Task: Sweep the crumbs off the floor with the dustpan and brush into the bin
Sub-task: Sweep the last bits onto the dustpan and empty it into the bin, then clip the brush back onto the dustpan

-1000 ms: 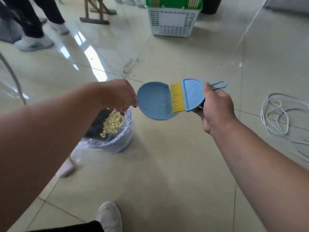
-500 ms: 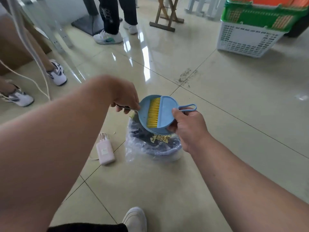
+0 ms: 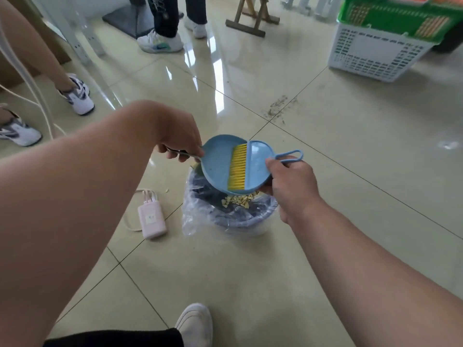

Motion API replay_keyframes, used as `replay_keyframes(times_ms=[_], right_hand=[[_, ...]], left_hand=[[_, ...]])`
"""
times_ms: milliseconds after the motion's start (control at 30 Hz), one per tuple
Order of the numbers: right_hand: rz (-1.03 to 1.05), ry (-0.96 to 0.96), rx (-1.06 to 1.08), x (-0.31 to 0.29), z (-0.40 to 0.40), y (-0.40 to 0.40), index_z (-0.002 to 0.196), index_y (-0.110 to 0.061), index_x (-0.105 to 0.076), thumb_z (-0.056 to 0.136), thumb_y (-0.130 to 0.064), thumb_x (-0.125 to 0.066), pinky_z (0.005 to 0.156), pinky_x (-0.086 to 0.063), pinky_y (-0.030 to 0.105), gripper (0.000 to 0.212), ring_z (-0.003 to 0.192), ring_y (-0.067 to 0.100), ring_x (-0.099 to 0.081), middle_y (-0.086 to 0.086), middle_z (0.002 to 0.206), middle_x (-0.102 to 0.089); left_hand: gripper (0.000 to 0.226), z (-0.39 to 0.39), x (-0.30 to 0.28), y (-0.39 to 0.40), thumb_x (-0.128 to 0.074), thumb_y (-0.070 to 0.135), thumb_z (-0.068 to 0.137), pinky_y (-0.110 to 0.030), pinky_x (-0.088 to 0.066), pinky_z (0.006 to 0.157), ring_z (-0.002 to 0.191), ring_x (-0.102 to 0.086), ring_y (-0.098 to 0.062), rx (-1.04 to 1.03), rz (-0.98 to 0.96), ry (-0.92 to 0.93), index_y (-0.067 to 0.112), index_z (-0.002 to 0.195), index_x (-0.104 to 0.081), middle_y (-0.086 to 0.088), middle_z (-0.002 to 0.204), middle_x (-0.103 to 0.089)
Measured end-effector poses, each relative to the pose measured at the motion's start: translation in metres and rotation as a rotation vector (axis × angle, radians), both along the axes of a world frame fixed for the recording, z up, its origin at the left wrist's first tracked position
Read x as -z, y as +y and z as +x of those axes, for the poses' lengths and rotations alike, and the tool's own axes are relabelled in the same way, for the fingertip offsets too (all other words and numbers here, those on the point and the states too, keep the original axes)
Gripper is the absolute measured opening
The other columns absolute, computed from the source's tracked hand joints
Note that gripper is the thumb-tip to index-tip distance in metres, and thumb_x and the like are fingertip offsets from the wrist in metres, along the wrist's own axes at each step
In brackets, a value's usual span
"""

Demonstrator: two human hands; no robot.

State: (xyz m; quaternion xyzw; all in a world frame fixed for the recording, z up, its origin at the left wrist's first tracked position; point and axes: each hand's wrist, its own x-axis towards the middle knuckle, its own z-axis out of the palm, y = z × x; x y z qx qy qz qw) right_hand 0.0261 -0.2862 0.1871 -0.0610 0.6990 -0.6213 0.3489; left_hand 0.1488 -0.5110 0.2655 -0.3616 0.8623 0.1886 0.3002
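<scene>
Crumbs (image 3: 239,199) mostly in bin (image 3: 225,216); left hand (image 3: 179,139) clenches dustpan (image 3: 216,165), right hand (image 3: 292,185) grips brush (image 3: 258,166). One stray crumb (image 3: 167,190) left of bin.

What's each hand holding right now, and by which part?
The left hand holds the blue dustpan by its thin handle. The right hand grips the blue brush at the base of its looped handle, over the bin.

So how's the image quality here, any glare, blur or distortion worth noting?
Head view: strong window glare streaks the glossy floor up top; wide-angle bulge inflates the near forearms; dustpan, brush and bin read sharp, shadows soft.
</scene>
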Motion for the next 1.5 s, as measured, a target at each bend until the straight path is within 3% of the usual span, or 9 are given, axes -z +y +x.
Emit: replay_keyframes(times_ms=[200,367,467,600,700,867,1067,1233,1500], right_hand=[[0.062,0.201,0.200,-0.021,-0.037,0.046,0.081,-0.007,-0.069,0.089,-0.035,-0.064,0.075,-0.063,0.057,0.030,0.075,0.028,-0.076,0.008,0.077,-0.075],[0.124,0.616,0.155,-0.050,-0.076,0.096,0.083,-0.014,-0.061,0.100,-0.035,-0.053,0.060,-0.045,0.024,0.028,0.060,0.008,-0.053,-0.011,0.064,-0.056],[0.201,0.881,0.075,-0.067,-0.097,0.130,0.098,-0.032,-0.067,0.103,-0.030,-0.053,0.062,-0.039,0.008,0.015,0.072,0.002,-0.057,-0.016,0.079,-0.066],[0.367,1.214,0.018,-0.070,-0.135,0.181,0.116,-0.021,-0.069,0.102,-0.025,-0.054,0.077,-0.047,0.030,0.021,0.092,0.020,-0.058,0.000,0.103,-0.068],[0.536,1.344,-0.016,-0.068,-0.159,0.225,0.115,-0.021,-0.071,0.099,-0.023,-0.058,0.073,-0.055,0.042,0.021,0.099,0.029,-0.058,0.003,0.105,-0.067],[0.683,1.368,-0.073,-0.054,-0.187,0.295,0.094,-0.015,-0.073,0.091,-0.018,-0.061,0.069,-0.056,0.043,0.013,0.097,0.031,-0.057,0.007,0.099,-0.066],[0.742,1.250,-0.010,-0.025,-0.204,0.357,0.096,-0.006,-0.073,0.083,-0.013,-0.072,0.076,-0.056,0.042,0.015,0.100,0.029,-0.057,0.008,0.102,-0.065],[0.774,1.186,0.002,0.003,-0.207,0.385,0.094,-0.004,-0.072,0.082,-0.012,-0.070,0.077,-0.055,0.040,0.015,0.100,0.028,-0.056,0.007,0.103,-0.065],[0.723,1.146,-0.085,0.029,-0.198,0.397,0.102,-0.003,-0.075,0.089,-0.014,-0.067,0.088,-0.053,0.040,0.018,0.104,0.029,-0.058,0.010,0.107,-0.068]], left_hand=[[0.048,-0.026,-0.001,0.032,-0.064,0.028,0.101,-0.031,-0.040,0.052,0.046,-0.044,-0.021,-0.092,0.087,0.138,0.016,0.056,-0.073,-0.005,0.050,-0.059],[0.032,-0.081,0.003,0.094,-0.059,0.023,0.100,-0.030,-0.040,0.055,0.054,-0.047,-0.022,-0.142,0.239,0.278,0.005,0.077,-0.073,-0.012,0.059,-0.060],[0.024,-0.123,-0.002,0.139,-0.059,0.017,0.102,-0.029,-0.043,0.055,0.059,-0.054,-0.024,-0.186,0.325,0.363,0.005,0.097,-0.079,-0.010,0.070,-0.069],[0.027,-0.175,0.007,0.206,-0.063,0.019,0.094,-0.031,-0.044,0.059,0.062,-0.059,-0.025,-0.244,0.456,0.480,-0.002,0.103,-0.077,-0.011,0.077,-0.072],[0.025,-0.208,0.015,0.265,-0.062,0.022,0.091,-0.030,-0.044,0.059,0.059,-0.059,-0.026,-0.301,0.553,0.541,0.000,0.093,-0.074,-0.011,0.073,-0.070],[0.046,-0.252,0.029,0.352,-0.044,0.041,0.106,-0.027,-0.042,0.052,0.056,-0.058,-0.024,-0.461,0.803,0.628,0.004,0.098,-0.069,-0.015,0.078,-0.067],[0.051,-0.278,0.057,0.424,-0.044,0.049,0.108,-0.031,-0.043,0.058,0.059,-0.058,-0.024,-0.473,1.030,0.592,0.005,0.107,-0.070,-0.015,0.084,-0.066],[0.022,-0.279,0.078,0.457,-0.049,0.014,0.103,-0.030,-0.041,0.060,0.061,-0.055,-0.020,-0.454,1.159,0.558,0.003,0.108,-0.067,-0.012,0.083,-0.060],[0.033,-0.271,0.111,0.463,-0.037,-0.013,0.088,-0.030,-0.045,0.066,0.076,-0.056,-0.023,-0.304,1.206,0.594,-0.003,0.100,-0.067,-0.017,0.094,-0.060]])
